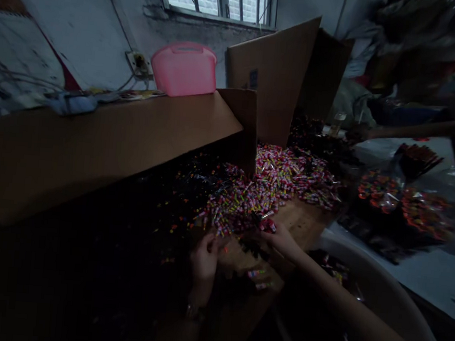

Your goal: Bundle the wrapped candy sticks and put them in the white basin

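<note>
Closed around a small clump of black and glossy red pieces (267, 225) with the right hand (276, 238), right at the near edge of the big loose heap of small, shiny pink, white and yellow tube-shaped pieces (265, 186)! And over at the heap's near left side, the left hand (203, 260), with fingertips drawn together, possibly pinching; too dim, cannot tell on what, if on anything. Fiddly handling, judging by these tiny shapes. So, hold the clump lightly but snugly, no crushing, no spilling! Better to pluck from the thin near fringe of the heap than to dig into the middle and risk a slide. Careful now, just on the near side of the heap: two stray tube-shaped pieces with green ends (255, 273), loose on the brown wooden tabletop (300, 221), easy to sweep off with a wrist. And to the near right of the heap, a wide, round, pale grey tub (402, 305), right under the outstretched right forearm (332, 288): lift clear of the rim, no dragging, and work close over the wood
</note>
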`<state>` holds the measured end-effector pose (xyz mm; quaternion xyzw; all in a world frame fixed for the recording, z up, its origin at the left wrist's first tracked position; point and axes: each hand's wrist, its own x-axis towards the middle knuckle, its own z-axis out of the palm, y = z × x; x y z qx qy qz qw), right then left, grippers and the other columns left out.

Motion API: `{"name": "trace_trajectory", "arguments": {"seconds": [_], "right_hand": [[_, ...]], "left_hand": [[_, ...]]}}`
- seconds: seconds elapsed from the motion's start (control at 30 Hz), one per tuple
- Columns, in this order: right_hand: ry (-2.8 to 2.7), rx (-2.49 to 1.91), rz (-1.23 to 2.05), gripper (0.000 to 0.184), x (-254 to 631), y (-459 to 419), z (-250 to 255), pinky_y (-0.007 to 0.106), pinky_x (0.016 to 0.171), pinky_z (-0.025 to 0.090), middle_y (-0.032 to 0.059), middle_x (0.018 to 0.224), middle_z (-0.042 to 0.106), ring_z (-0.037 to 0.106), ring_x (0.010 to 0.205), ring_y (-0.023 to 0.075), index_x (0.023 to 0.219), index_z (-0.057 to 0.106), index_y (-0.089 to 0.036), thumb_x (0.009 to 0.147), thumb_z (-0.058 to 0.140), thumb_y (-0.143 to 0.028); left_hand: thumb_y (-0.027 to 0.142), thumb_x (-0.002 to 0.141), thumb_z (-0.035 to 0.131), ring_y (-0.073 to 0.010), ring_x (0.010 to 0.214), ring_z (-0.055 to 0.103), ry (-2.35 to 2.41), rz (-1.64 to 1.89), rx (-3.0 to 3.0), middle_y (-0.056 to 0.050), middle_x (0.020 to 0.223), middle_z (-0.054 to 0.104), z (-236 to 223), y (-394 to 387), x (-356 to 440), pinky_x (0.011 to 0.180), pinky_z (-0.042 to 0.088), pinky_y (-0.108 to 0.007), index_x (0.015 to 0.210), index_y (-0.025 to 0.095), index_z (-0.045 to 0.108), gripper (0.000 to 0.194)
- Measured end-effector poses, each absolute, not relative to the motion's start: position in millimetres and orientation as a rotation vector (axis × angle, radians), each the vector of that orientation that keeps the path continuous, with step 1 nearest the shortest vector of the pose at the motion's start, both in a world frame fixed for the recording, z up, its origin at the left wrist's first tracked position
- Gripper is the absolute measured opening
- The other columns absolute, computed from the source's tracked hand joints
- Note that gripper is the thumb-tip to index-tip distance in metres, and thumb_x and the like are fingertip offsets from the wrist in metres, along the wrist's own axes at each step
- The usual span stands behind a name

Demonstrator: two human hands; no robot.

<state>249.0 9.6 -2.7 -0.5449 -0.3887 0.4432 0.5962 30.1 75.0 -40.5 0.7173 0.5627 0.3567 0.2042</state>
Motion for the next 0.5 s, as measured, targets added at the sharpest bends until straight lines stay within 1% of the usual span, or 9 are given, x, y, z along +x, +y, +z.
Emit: {"name": "trace_trajectory", "arguments": {"seconds": [0.07, 0.13, 0.17, 0.27, 0.33, 0.4, 0.5], "right_hand": [[-0.857, -1.225, 1.150, 0.028, 231.0, 3.1, 0.1, 0.023, 0.051, 0.043, -0.0028, 0.067, 0.062, 0.052, 0.056, 0.0125, 0.082, 0.060, -0.019, 0.059, 0.073, -0.027], [-0.799, -1.195, 1.256, 0.023, 214.9, -2.1, -0.2, 0.021, 0.041, 0.035, -0.0049, 0.056, 0.055, 0.045, 0.044, 0.0098, 0.078, 0.058, -0.019, 0.062, 0.070, -0.031], [-0.766, -1.183, 1.293, 0.021, 207.9, -4.2, -1.0, 0.020, 0.039, 0.033, -0.0056, 0.052, 0.052, 0.042, 0.041, 0.0088, 0.074, 0.056, -0.019, 0.065, 0.068, -0.034], [-0.664, -1.159, 1.360, 0.025, 192.4, -10.0, -3.9, 0.020, 0.038, 0.032, -0.0063, 0.048, 0.047, 0.040, 0.040, 0.0076, 0.066, 0.051, -0.019, 0.067, 0.065, -0.040], [-0.602, -1.154, 1.403, 0.027, 187.8, -14.6, -5.4, 0.020, 0.039, 0.034, -0.0067, 0.049, 0.046, 0.040, 0.040, 0.0076, 0.068, 0.052, -0.020, 0.065, 0.067, -0.042], [-0.546, -1.153, 1.434, 0.029, 188.9, -20.2, -6.5, 0.023, 0.039, 0.038, -0.0070, 0.050, 0.047, 0.040, 0.039, 0.0083, 0.072, 0.052, -0.020, 0.065, 0.068, -0.043], [-0.490, -1.155, 1.418, 0.027, 200.5, -29.3, -8.5, 0.025, 0.043, 0.043, -0.0049, 0.055, 0.051, 0.046, 0.043, 0.0104, 0.077, 0.054, -0.022, 0.067, 0.068, -0.043]], "left_hand": [[0.026, 0.080, 0.054, -0.0216, 0.088, 0.068, 1.483, 1.082, 1.914, -0.010, 0.095, 0.072, -37.7, 63.6, 34.4, 0.080, 0.053, -0.035, 0.095, 0.015, 0.065, 0.021], [0.030, 0.080, 0.055, -0.0210, 0.088, 0.068, 1.399, 1.146, 1.837, -0.010, 0.094, 0.072, -35.2, 50.4, 43.1, 0.079, 0.055, -0.035, 0.094, 0.015, 0.064, 0.023], [0.030, 0.079, 0.056, -0.0210, 0.087, 0.069, 1.362, 1.167, 1.803, -0.010, 0.093, 0.072, -34.3, 43.9, 48.5, 0.079, 0.055, -0.035, 0.094, 0.014, 0.064, 0.023], [0.031, 0.077, 0.059, -0.0209, 0.084, 0.069, 1.278, 1.185, 1.735, -0.011, 0.090, 0.072, -33.3, 26.0, 63.8, 0.076, 0.056, -0.034, 0.093, 0.014, 0.063, 0.023], [0.030, 0.076, 0.061, -0.0206, 0.082, 0.069, 1.225, 1.155, 1.700, -0.011, 0.089, 0.072, -32.6, 15.3, 68.1, 0.072, 0.057, -0.031, 0.095, 0.014, 0.062, 0.025], [0.029, 0.078, 0.060, -0.0201, 0.081, 0.069, 1.187, 1.095, 1.684, -0.011, 0.092, 0.071, -30.8, 5.2, 64.2, 0.071, 0.057, -0.031, 0.102, 0.014, 0.060, 0.029], [0.030, 0.081, 0.058, -0.0221, 0.095, 0.065, 1.229, 0.979, 1.869, -0.010, 0.103, 0.068, -25.6, -7.8, 43.4, 0.084, 0.053, -0.038, 0.107, 0.018, 0.060, 0.029]]}}
